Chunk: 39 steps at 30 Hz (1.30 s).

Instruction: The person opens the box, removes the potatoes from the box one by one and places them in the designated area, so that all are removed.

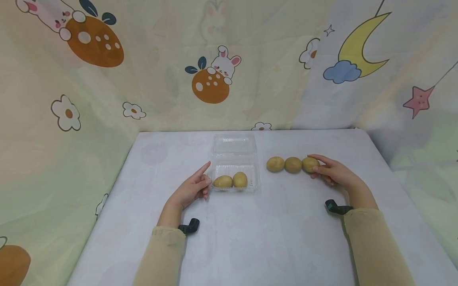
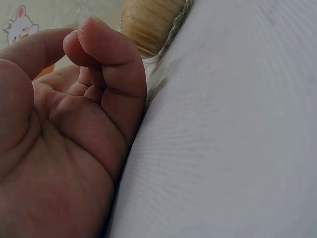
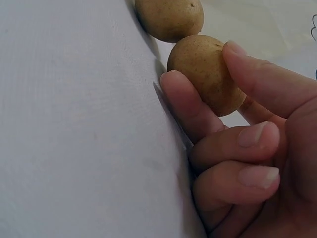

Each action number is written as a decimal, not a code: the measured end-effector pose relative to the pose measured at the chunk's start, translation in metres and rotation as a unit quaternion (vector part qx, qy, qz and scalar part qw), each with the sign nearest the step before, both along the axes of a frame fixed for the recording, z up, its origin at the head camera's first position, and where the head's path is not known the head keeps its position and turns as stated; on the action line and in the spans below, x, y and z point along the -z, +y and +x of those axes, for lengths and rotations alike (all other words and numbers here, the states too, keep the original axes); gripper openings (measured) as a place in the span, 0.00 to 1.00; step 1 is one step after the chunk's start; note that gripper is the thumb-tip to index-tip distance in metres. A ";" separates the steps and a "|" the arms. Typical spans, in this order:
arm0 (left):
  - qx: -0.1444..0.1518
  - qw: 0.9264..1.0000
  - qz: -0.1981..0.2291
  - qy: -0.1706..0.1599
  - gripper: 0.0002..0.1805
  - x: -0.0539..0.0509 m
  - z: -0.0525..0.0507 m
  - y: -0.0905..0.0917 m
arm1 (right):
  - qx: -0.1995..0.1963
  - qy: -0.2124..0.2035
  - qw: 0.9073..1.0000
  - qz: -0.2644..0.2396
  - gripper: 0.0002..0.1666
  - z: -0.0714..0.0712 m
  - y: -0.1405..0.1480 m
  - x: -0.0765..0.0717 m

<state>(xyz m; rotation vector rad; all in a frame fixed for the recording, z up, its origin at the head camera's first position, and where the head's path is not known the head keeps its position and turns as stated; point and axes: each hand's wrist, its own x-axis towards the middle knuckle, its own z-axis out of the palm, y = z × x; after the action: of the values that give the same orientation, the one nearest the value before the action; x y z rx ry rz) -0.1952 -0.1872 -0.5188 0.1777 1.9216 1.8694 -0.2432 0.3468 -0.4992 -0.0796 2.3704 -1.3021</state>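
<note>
A clear plastic box (image 1: 253,174) lies with its lid (image 1: 234,145) folded back. Two potatoes, one on the left (image 1: 223,182) and one on the right (image 1: 240,180), sit inside it. My left hand (image 1: 193,188) is at the box's left edge, index finger extended and the other fingers loosely curled. In the left wrist view nothing shows within those fingers; a potato (image 2: 151,25) appears beyond them through the plastic. To the right, my right hand (image 1: 334,172) pinches the end potato (image 3: 200,69) of a row between thumb and fingers. Beside it are a middle potato (image 1: 293,165) and a left one (image 1: 275,164).
A white cloth covers the table (image 1: 250,238). Behind it hangs a patterned curtain (image 1: 157,59) with rabbits, a moon and flowers. A dark wrist device (image 1: 189,226) sits on the left wrist, and another device (image 1: 336,207) on the right.
</note>
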 end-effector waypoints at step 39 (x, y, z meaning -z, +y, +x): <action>0.005 1.000 0.002 0.002 0.38 0.001 0.000 -0.001 | 0.009 0.022 1.000 -0.012 0.41 0.005 0.003 0.002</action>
<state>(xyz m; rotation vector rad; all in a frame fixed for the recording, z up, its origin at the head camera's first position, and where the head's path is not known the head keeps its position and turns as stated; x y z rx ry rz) -0.1957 -0.1877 -0.5197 0.1914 1.9161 1.8692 -0.2381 0.3494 -0.5013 -0.0955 2.3965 -1.3513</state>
